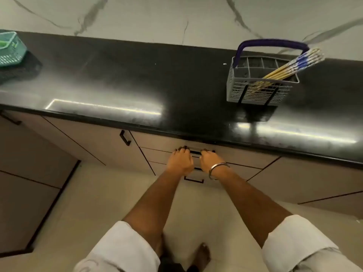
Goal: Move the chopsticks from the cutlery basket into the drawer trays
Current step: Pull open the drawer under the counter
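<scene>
Gripping the top drawer's handle (195,152) at lower centre: left hand (181,160) and right hand (211,160), fingers curled over it. Drawer shut, trays unseen. Chopsticks (290,64) all standing in the cutlery basket (255,91), upper right on the countertop (137,79). Transfer not begun.

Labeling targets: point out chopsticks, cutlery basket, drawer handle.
chopsticks (294,64): head view, blue-patterned upper shafts.
cutlery basket (238,91): head view, grey front wall.
drawer handle (195,152): head view, black bar between the hands.
</scene>
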